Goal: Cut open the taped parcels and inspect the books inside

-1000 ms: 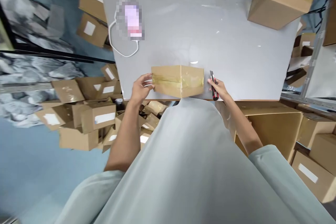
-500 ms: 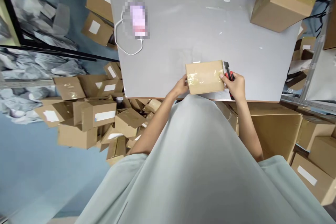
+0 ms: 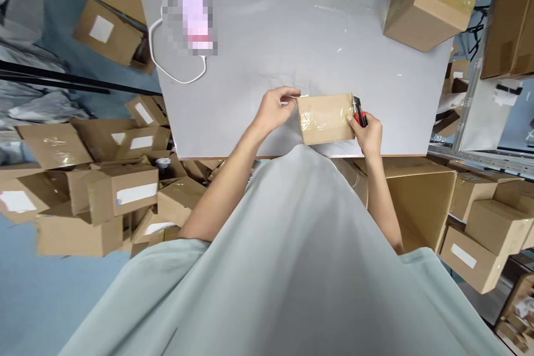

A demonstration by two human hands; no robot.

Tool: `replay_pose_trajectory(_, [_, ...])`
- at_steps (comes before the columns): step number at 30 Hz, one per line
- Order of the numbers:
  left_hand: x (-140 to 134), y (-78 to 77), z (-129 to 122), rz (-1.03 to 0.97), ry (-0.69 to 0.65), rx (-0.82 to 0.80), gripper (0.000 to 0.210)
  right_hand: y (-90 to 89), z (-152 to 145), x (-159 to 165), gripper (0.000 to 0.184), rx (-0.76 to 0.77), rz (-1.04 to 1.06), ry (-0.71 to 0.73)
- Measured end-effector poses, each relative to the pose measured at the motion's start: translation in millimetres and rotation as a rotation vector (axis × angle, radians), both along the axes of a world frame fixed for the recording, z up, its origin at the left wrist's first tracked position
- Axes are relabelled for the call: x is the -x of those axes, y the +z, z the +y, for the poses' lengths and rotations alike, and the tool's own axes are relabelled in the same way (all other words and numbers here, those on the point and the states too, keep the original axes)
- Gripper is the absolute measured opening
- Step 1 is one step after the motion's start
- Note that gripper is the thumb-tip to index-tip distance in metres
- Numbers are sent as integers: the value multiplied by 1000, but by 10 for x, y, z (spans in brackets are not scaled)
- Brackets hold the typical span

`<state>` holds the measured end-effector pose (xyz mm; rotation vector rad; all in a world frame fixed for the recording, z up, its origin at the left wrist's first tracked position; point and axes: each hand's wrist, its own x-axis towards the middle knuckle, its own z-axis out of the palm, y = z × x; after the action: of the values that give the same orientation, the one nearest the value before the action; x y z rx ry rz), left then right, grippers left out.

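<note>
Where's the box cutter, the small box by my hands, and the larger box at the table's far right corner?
Box cutter (image 3: 359, 114): head view, on its black-and-red body.
Small box (image 3: 326, 118): head view, middle of its upward face.
Larger box (image 3: 433, 8): head view, middle of its visible cardboard.

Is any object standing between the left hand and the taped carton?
Nothing visible. The left hand is at the left end of the taped carton; the utility knife, in the right hand, is opposite.

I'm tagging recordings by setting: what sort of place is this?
Likely a parcel-handling workroom or warehouse: white-labelled cartons are heaped beside the table, and the right hand holds a cutter by a taped box.
</note>
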<state>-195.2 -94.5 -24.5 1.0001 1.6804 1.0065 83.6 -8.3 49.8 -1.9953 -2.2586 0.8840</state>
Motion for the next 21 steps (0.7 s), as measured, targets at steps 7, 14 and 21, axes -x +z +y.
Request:
replay_pose_trajectory(7, [-4, 189, -24, -110, -6, 83, 37, -32, -19, 6, 33, -29, -13, -31])
replay_pose_trajectory(14, [131, 176, -10, -216, -73, 54, 40, 97, -222, 146, 36, -146, -131, -67])
replay_pose_trajectory(21, [165, 82, -19, -284, -92, 12, 46, 489, -777, 662, 41, 68, -32, 24])
